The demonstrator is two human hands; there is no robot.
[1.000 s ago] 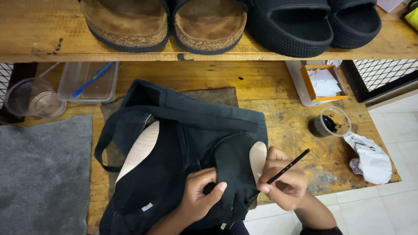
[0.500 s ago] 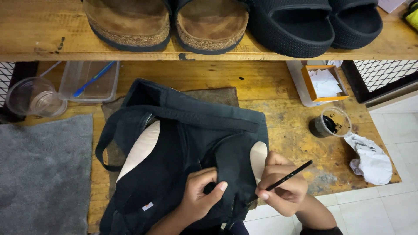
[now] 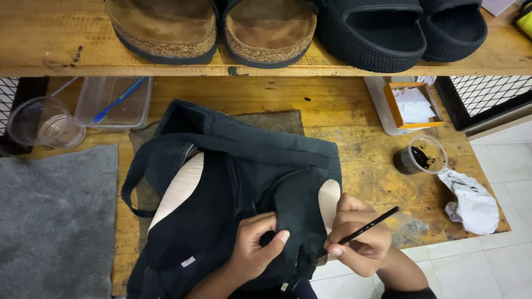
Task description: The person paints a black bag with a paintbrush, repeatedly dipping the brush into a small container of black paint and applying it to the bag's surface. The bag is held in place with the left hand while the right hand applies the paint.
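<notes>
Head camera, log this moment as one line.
left hand: pins black bag | right hand: grips thin brush | bench: ink cup

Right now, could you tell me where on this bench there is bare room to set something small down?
Bare wood lies behind the dark bag, between the clear tray and the orange-edged box. A smaller patch sits between the bag and the ink cup. The grey mat is bare too. It is crowded where the left hand and right hand work.
</notes>
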